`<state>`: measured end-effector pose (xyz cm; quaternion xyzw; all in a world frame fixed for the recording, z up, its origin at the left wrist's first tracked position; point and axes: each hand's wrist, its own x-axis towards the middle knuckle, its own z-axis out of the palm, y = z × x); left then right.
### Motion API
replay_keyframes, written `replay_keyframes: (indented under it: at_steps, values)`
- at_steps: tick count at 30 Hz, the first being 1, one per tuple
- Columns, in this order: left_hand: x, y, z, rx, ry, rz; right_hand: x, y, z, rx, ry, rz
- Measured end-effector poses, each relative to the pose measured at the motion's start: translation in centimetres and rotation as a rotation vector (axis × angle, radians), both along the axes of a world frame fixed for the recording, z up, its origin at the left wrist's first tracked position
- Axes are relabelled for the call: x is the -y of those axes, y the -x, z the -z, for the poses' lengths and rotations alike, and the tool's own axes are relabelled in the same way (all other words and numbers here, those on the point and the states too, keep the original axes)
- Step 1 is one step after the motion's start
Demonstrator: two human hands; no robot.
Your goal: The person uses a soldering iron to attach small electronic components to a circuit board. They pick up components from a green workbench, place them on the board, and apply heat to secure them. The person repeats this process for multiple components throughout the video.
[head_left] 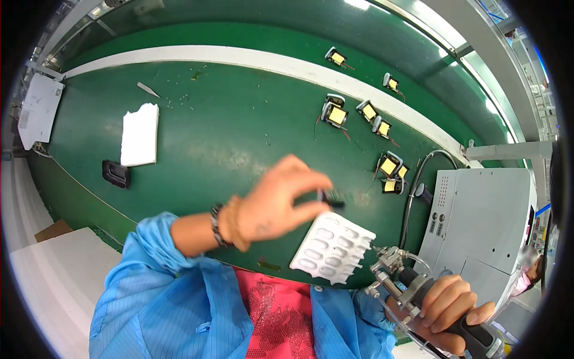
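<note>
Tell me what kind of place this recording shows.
Most likely an electronics assembly line. Small yellow-taped coil parts lie along a green conveyor belt, the right hand grips a soldering tool beside a grey machine, and the left hand pinches a small dark part over a white moulded tray.

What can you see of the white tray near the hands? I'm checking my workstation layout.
The white tray looks like thin moulded plastic, with rows of oval pockets that seem empty. It lies flat and skewed at the near edge of the green table, under the left hand, which does not touch it.
</note>
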<state>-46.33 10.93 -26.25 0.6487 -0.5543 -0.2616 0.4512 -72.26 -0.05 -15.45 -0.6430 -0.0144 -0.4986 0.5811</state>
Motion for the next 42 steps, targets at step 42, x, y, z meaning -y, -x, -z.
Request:
replay_keyframes:
  at_steps: [42]
  values:
    - [0.4,4.2,1.7,0.149,0.223,0.136,0.6,-0.1,1.4,0.007,0.026,0.084]
